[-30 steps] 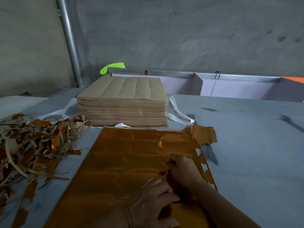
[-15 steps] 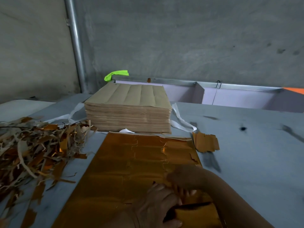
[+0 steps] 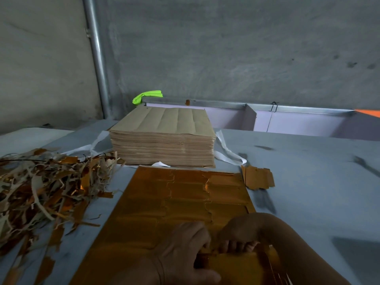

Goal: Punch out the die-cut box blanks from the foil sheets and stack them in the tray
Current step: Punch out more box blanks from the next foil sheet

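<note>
Head view showing the foil sheet [image 3: 174,202] lying flat on the table [image 3: 308,182], just in front of the stack of brown sheets [image 3: 164,140] and well short of the tray [image 3: 298,109] at the back. Gripping the sheet's near right margin with the right hand [image 3: 242,233], fingers curled round a torn strip. Bearing down beside it with the left hand [image 3: 185,247], fingertips hooked at the tear; unable to tell whether pinching or only pressing.

Judging the stock as light, thin board with a slick foil face, parting readily along the die cuts but creasing if bent hard. So taking hold close to the cut line, pinning the blank flat while peeling the waste away.

Compared with a second ago: working lower down the right edge, with the notched margin no longer lying along it.
</note>
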Available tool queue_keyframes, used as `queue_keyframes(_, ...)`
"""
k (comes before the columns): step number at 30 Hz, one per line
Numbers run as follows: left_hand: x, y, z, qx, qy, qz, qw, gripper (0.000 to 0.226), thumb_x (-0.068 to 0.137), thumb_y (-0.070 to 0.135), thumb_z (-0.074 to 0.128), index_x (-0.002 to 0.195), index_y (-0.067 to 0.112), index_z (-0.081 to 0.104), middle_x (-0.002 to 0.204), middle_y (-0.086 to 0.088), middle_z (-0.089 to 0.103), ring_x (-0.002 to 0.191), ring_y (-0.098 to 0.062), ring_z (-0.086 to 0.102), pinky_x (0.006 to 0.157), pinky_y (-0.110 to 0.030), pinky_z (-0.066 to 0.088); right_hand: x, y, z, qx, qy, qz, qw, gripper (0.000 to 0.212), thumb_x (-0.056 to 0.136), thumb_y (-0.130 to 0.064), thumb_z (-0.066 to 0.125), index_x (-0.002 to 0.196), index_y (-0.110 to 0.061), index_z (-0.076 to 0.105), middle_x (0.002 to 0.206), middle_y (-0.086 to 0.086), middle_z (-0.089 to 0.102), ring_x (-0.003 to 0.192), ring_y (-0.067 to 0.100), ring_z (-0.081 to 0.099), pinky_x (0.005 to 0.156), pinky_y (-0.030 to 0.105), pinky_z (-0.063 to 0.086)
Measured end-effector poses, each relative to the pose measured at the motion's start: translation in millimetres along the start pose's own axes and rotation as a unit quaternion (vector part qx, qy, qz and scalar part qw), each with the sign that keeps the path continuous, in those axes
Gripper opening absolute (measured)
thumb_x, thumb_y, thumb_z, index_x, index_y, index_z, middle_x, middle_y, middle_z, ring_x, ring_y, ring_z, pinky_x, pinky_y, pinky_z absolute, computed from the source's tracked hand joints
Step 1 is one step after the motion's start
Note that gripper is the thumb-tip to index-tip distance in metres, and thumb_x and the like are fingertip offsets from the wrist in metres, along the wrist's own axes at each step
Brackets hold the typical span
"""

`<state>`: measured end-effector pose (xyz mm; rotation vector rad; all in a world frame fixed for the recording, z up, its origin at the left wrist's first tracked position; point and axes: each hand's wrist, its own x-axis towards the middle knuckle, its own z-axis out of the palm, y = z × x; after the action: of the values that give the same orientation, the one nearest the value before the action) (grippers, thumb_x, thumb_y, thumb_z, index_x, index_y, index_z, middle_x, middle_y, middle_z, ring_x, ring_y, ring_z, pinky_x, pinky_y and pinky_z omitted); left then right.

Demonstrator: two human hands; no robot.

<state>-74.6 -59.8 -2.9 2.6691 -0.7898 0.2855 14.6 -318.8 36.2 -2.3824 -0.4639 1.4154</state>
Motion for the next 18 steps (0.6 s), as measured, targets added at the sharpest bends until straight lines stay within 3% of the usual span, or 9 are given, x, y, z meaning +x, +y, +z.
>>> queue_keyframes(2,22,38,58,-0.004,-0.045,0.001,0.999,0.078,0.073,0.092,0.043,0.122,0.032,0.04,0.122,0.018,0.033,0.112,0.005,0.032,0.101,-0.019,0.03,0,0,1,-0.068,-0.001,-0.012,0.998,0.032,0.101,-0.031,0.048,0.071,-0.021,0.049,0.067,-0.003,0.038,0.055,0.009,0.034,0.057,0.022,0.028)
queue_keyframes(4,24,42,80,-0.013,-0.113,-0.027,0.993,0.097,0.073,0.093,0.038,0.147,0.032,0.022,0.148,0.018,0.016,0.136,0.009,0.008,0.118,-0.024,0.005,0,-1,3,-0.125,0.013,-0.021,0.992,0.036,0.098,-0.032,0.054,0.066,-0.022,0.045,0.063,-0.004,0.038,0.053,0.01,0.034,0.057,0.023,0.029)
queue_keyframes(7,25,23,78,0.037,-0.13,-0.017,0.991,0.107,0.074,0.093,0.029,0.156,0.033,-0.004,0.162,0.019,-0.015,0.143,0.005,-0.026,0.115,-0.032,-0.023,-1,-5,5,-0.175,0.014,-0.024,0.984,0.035,0.095,-0.035,0.06,0.065,-0.023,0.047,0.062,-0.003,0.042,0.054,0.011,0.037,0.058,0.024,0.031)
queue_keyframes(9,29,32,87,0.048,-0.163,-0.014,0.985,0.111,0.071,0.095,0.023,0.157,0.032,-0.008,0.162,0.017,-0.021,0.142,0.003,-0.031,0.114,-0.035,-0.026,-1,-9,6,-0.221,0.017,-0.03,0.975,0.029,0.094,-0.039,0.06,0.072,-0.021,0.054,0.069,-0.001,0.049,0.06,0.014,0.044,0.063,0.027,0.036)
queue_keyframes(12,34,28,86,0.044,-0.184,-0.014,0.982,0.114,0.066,0.097,0.019,0.157,0.033,-0.009,0.161,0.018,-0.023,0.144,-0.001,-0.029,0.113,-0.034,-0.027,-2,-12,8,-0.28,0.031,-0.045,0.958,0.033,0.096,-0.041,0.058,0.105,-0.01,0.063,0.096,0.005,0.055,0.084,0.017,0.05,0.073,0.026,0.038)
queue_keyframes(15,31,28,86,0.053,-0.191,-0.019,0.98,0.109,0.073,0.094,0.026,0.157,0.034,-0.011,0.162,0.018,-0.022,0.145,-0.003,-0.029,0.116,-0.036,-0.024,0,-12,8,-0.291,0.031,-0.044,0.955,0.029,0.095,-0.04,0.059,0.089,-0.012,0.059,0.092,0.009,0.054,0.07,0.012,0.046,0.064,0.022,0.034)
queue_keyframes(18,32,27,87,0.05,-0.189,-0.019,0.981,0.105,0.078,0.09,0.031,0.157,0.034,-0.011,0.162,0.019,-0.022,0.144,-0.002,-0.03,0.117,-0.038,-0.021,-1,-11,6,-0.286,0.04,-0.038,0.957,0.03,0.095,-0.039,0.059,0.099,-0.009,0.062,0.085,0.013,0.055,0.059,0.01,0.043,0.057,0.019,0.032)
